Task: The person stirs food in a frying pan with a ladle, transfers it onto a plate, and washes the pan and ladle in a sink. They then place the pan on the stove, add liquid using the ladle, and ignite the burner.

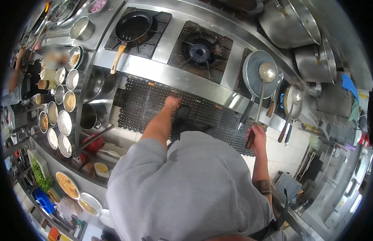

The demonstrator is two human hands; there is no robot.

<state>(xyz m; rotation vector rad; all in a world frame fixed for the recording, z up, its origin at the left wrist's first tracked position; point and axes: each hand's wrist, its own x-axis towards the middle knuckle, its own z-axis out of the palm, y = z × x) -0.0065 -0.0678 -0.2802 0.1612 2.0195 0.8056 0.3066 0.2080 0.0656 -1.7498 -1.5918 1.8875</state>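
My right hand (258, 137) is closed around the dark wooden handle of a ladle (267, 72). The ladle's round metal bowl is over a grey frying pan (254, 66) on the right part of the stove; whether it touches the pan is unclear. That pan's own handle points down toward me, beside the ladle's shaft. My left hand (173, 103) hangs over the dark floor mat in front of the stove, its fingers curled in, with nothing visible in them. The bare middle burner (200, 53) is nearest to it.
A black pan (134, 26) with a wooden handle sits on the left burner. Farther right, another pan (293, 100) holds a ladle near a blue flame. Large pots (289, 22) stand behind. Several metal containers (65, 122) line the left counter. A perforated mat (142, 104) covers the floor.
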